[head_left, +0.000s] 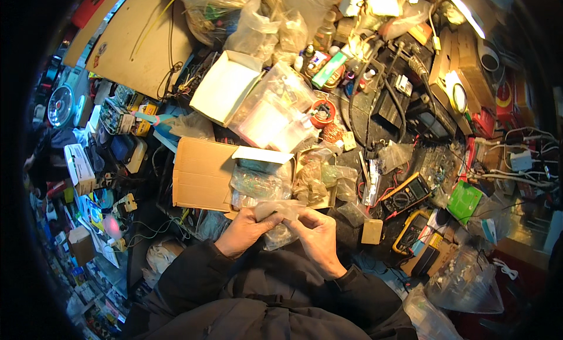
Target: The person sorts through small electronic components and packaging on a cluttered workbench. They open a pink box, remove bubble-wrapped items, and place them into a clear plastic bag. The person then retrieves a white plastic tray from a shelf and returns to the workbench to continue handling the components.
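Both hands meet low in the middle of the head view, just in front of an open cardboard box [203, 174]. My left hand [243, 232] pinches the left side of a small cloudy plastic bag [275, 207]. On its other side, the fingers of my right hand [317, 237] are closed on the same bag. What the bag contains, if anything, I cannot make out. Clear plastic bags of small parts [258, 180] fill the box behind it. Another clear bag [278, 237] hangs or lies just below my fingers.
To the right are a yellow-edged multimeter [407, 194], a second yellow meter [412, 231], a green packet [464, 201] and coiled cables. Behind the box lie a white open carton [226, 88], a clear plastic case [275, 102] and a red spool [322, 113]. Shelved goods crowd the left.
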`<state>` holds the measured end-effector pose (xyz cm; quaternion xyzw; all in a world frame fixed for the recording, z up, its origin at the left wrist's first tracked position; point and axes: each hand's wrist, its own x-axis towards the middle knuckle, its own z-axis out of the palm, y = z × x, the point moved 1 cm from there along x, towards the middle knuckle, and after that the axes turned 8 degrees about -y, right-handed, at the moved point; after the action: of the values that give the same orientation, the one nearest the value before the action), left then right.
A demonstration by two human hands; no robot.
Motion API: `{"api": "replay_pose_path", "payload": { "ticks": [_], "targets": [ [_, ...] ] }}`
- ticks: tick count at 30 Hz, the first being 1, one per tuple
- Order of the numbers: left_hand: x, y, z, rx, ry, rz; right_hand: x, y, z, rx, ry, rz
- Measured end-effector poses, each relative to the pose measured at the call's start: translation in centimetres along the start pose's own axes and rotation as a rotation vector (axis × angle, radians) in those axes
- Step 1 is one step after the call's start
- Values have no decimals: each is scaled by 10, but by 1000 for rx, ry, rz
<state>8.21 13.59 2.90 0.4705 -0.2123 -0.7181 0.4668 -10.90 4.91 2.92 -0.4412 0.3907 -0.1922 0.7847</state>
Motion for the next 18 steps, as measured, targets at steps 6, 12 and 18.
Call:
{"api": "replay_pose_path", "payload": {
  "ticks": [6,12,18],
  "targets": [
    [8,-1,32,132,-48,-22,-21,6,-23,-23,174,-82],
    [14,-4,52,58,-59,38,-39,-7,-41,-350,110,-303],
    [16,-14,63,12,-31,-165,-67,-28,-57,-733,-90,-348]
  ]
}}
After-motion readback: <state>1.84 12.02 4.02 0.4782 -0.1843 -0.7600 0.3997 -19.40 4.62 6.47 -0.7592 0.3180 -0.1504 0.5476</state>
